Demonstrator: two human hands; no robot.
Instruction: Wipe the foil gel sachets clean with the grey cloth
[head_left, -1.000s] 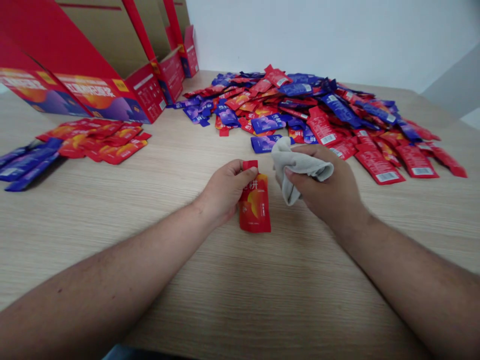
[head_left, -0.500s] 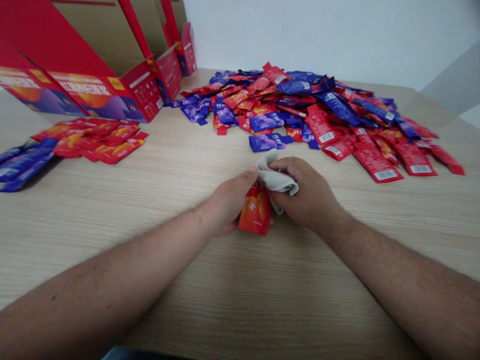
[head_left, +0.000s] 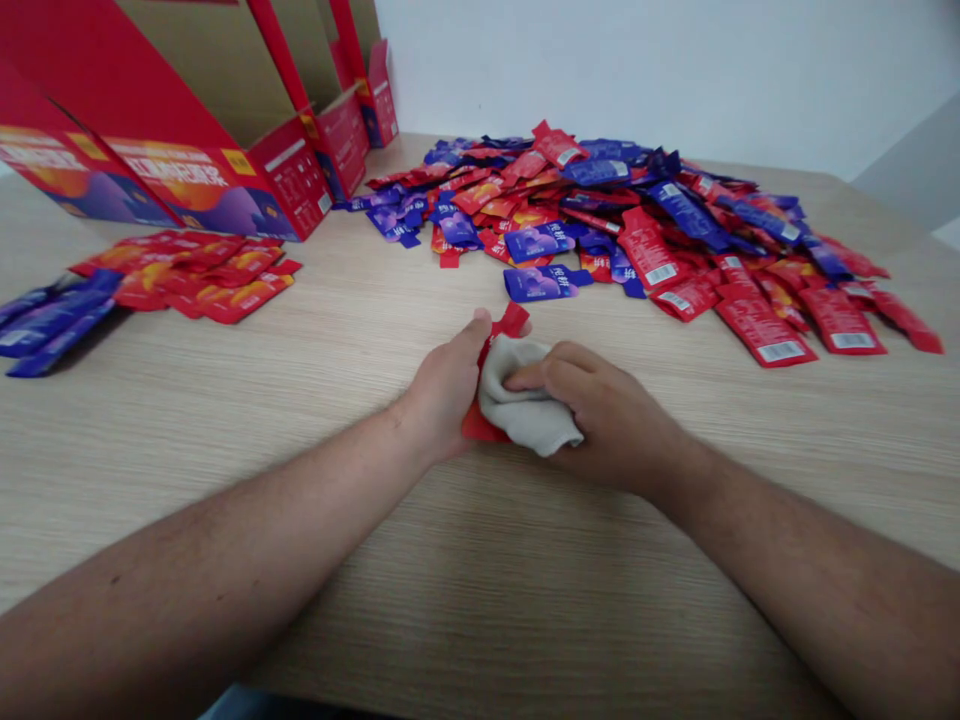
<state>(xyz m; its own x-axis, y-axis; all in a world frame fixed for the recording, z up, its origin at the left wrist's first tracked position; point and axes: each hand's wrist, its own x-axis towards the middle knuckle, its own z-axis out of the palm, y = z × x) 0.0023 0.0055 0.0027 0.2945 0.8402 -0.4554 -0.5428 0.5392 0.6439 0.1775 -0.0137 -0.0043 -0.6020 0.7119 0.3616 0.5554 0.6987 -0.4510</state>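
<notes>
Lower now, isn't it? That soft grey-beige cloth (head_left: 529, 400) has come down over the glossy red foil sachet (head_left: 511, 320).

Yes, and the sachet sits just above the light wood-grain table (head_left: 525, 600), mostly covered, with its top tab and lower corner showing red.

And the hands?

Two, closed in. The left hand (head_left: 446, 390) pinches the sachet's edge under its thumb; the right hand (head_left: 611, 415) curls around the cloth, pressing it onto the sachet.

How much room around them?

Plenty of open wood toward the near side and left. Ahead, one blue-purple sachet (head_left: 540, 284) lies near the fingertips, at the front of a heap of red and blue-purple sachets (head_left: 600, 215), too many to count.

Anything else?

Left, about a dozen overlapping red sachets (head_left: 195, 275) and roughly four long blue sachets (head_left: 52, 320); beyond them, four open red cardboard cartons (head_left: 202, 190).
</notes>
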